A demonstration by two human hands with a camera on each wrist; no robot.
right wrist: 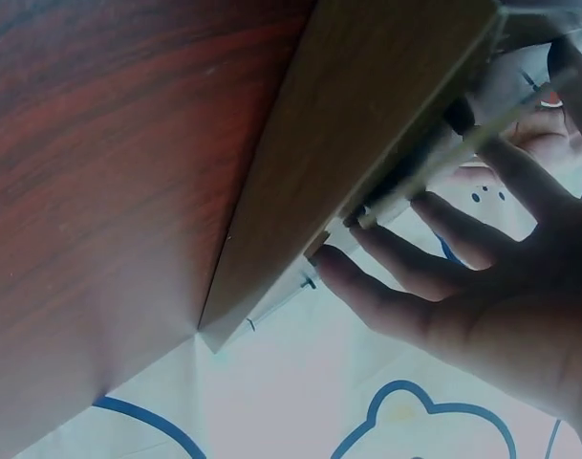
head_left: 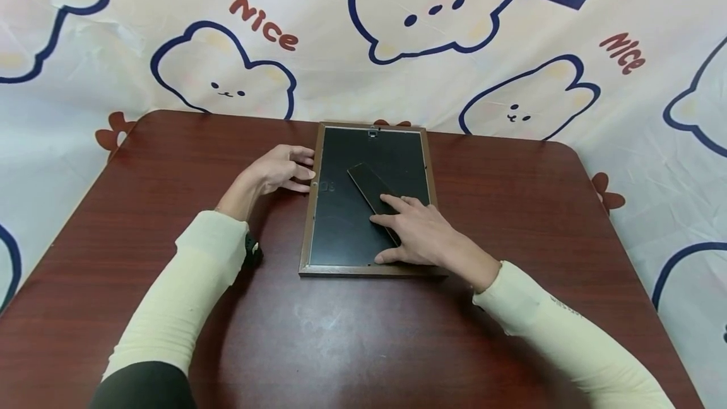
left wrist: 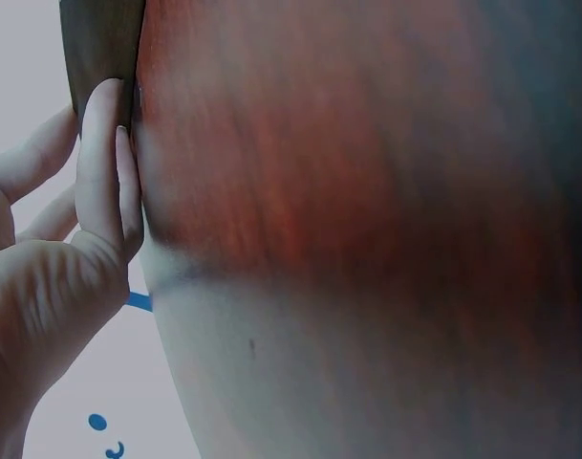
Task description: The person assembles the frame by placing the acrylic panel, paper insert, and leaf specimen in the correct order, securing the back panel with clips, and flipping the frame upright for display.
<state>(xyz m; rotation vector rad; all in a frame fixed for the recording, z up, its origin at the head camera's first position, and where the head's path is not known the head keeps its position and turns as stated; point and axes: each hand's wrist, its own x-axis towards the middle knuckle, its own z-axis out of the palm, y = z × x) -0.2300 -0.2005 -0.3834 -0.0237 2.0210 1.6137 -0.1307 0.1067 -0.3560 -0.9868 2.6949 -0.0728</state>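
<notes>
A single picture frame lies back side up on the reddish-brown table, near its far edge. Its back is a dark, nearly black panel inside a narrow brown wood-look border, with one small hanger at the middle of the top. One long dark stand slants across the panel, its lower end partly covered by the right hand.

Two hands are at work. The left hand has its grip apart, fingers extended and touching the left border. The right grip is apart too, fingers spread over the stand and thumb by the bottom border.

Only the head view takes in the hanger and the stand's full slant; the left wrist view shows the frame's brown outer side against the fingertips, and the right wrist view adds the border's thickness and small metal tabs along the edge
</notes>
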